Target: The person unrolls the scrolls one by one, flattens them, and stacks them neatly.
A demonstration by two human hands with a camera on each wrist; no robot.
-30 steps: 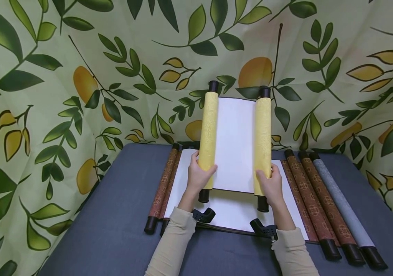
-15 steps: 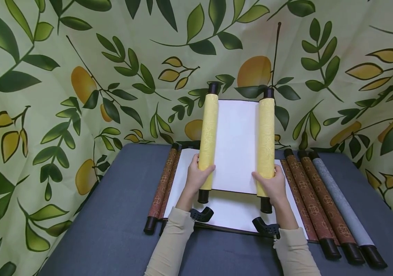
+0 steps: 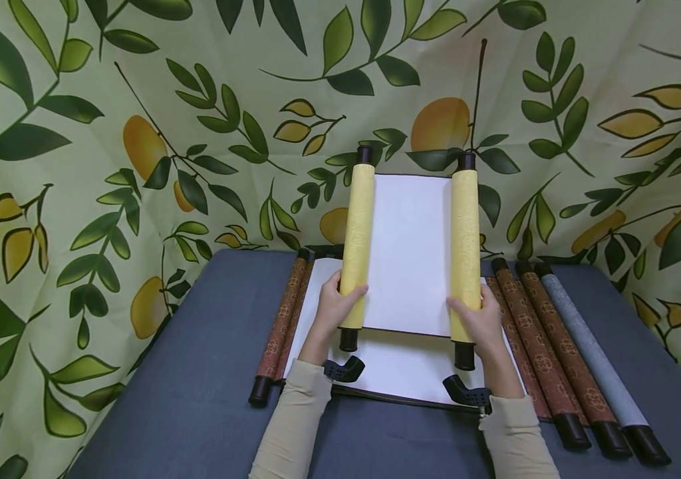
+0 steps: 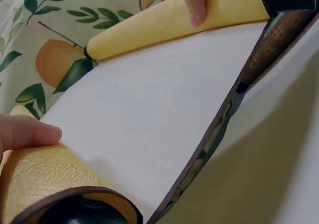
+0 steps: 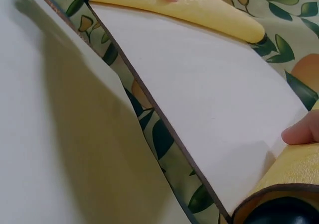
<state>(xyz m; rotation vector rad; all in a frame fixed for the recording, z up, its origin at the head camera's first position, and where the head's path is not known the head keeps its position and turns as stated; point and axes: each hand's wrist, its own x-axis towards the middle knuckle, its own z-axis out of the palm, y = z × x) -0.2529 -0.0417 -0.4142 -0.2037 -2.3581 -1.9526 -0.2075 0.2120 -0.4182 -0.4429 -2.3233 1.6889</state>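
A yellow scroll [image 3: 411, 256] with black end knobs is held up, partly unrolled, its blank white sheet facing me. My left hand [image 3: 336, 307] grips the left roll near its lower end, thumb across the front. On the right roll, my right hand [image 3: 479, 322] does the same. The left wrist view shows the left thumb [image 4: 35, 133] on the yellow roll, and the right wrist view shows the right thumb [image 5: 301, 129] likewise. Beneath, a larger brown scroll lies spread on the table, its white sheet [image 3: 400, 366] partly hidden by the raised scroll and my hands.
A rolled brown scroll [image 3: 277, 332] lies at the left of the spread sheet. To the right are brown patterned rolls [image 3: 541, 352] and a grey-blue roll [image 3: 594, 352] on the dark blue table [image 3: 185, 392]. A leaf-patterned cloth [image 3: 227, 133] hangs behind.
My hands have drawn the two yellow rolls farther apart, the left one shifting left and the right one right. More white sheet shows between them.
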